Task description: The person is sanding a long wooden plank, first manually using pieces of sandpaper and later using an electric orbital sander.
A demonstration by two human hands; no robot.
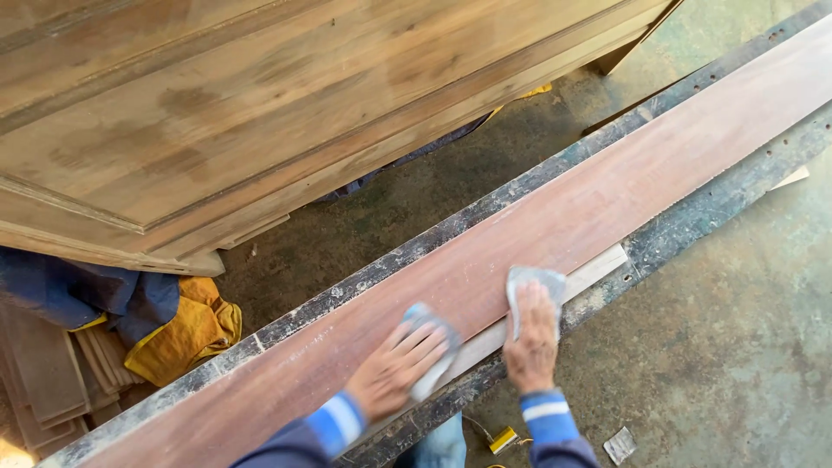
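A long reddish-brown wooden plank (607,186) lies diagonally on a dark, stained bench rail (451,230). My left hand (394,368) presses a grey piece of sandpaper (431,322) flat on the plank. My right hand (530,342) holds down another grey sandpaper sheet (536,282) at the plank's near edge, over a thin pale wood strip (598,267). Both sleeves are dark blue with lighter blue and white cuffs.
A large panelled wooden door (217,113) rests above the concrete floor (737,347). Blue and yellow cloth (165,321) lies on stacked boards (43,381) at left. A small yellow object (502,439) and a grey scrap (620,445) lie on the floor.
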